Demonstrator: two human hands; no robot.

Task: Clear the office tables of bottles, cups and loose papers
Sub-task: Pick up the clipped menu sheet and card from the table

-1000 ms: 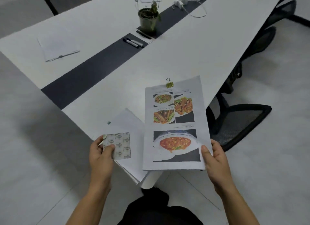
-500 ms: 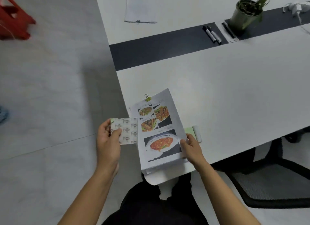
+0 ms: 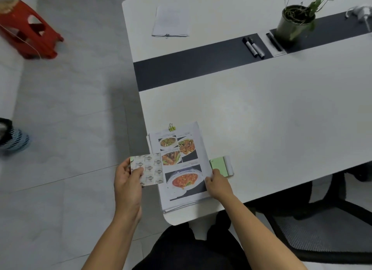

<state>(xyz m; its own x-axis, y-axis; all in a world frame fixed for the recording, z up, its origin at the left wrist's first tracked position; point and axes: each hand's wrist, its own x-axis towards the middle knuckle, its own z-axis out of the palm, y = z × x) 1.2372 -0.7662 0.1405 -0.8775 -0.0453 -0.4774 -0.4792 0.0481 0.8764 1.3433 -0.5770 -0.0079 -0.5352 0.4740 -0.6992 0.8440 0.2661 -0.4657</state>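
A clipped stack of papers [image 3: 181, 161] with food photos on its top page lies at the near left corner of the white table [image 3: 261, 112], a green binder clip at its far edge. My right hand [image 3: 218, 184] pinches the stack's right edge. My left hand [image 3: 128, 181] holds a small patterned card [image 3: 149, 170] just off the table's left edge, overlapping the stack. A green notepad [image 3: 219, 166] lies right of the stack. Another clipped paper sheaf [image 3: 171, 21] rests at the far left of the table.
Two markers [image 3: 253, 47] and a potted plant [image 3: 296, 21] sit on the dark centre strip. A white charger [image 3: 360, 12] is at far right. A black office chair [image 3: 322, 235] stands right of me. On the floor left are a red stool [image 3: 30, 32] and a blue basket [image 3: 14, 137].
My view swung left and the table corner came closer. The photo stack went from held in the air to lying on the table corner, my hands still on it and the card.
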